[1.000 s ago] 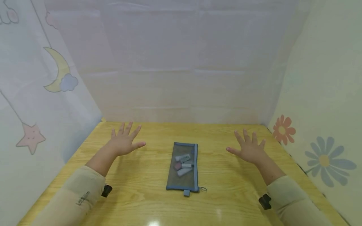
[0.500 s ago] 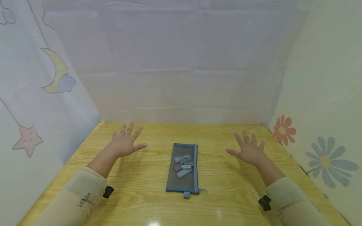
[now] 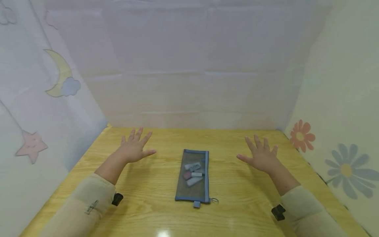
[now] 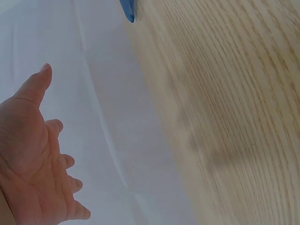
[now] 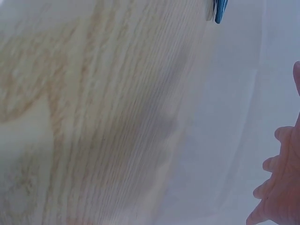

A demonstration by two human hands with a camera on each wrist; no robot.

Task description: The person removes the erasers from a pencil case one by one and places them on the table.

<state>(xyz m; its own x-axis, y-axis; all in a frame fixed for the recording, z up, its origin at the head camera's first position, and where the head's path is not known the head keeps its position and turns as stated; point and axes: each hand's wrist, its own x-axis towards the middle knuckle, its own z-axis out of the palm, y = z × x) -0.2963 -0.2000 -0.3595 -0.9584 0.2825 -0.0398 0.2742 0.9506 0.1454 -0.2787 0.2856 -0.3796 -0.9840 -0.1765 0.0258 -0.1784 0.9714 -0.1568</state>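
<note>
Yellow wood desk (image 3: 154,191) with pale sheets (image 3: 189,65) around it. In the head view, a blue see-through pouch (image 3: 188,192) lies in the middle, its long way going near to far. It is right of the left hand (image 3: 132,151) and left of the right hand (image 3: 262,158); neither is clearly nearer. Since a second ago, the left hand looks a bit farther right; the pouch lies the same way. Left wrist view: fingers spread wide, holding nothing. Right wrist view: same, though partly cut off.

Left sleeve lettering (image 3: 92,207), blurred, unreadable
</note>
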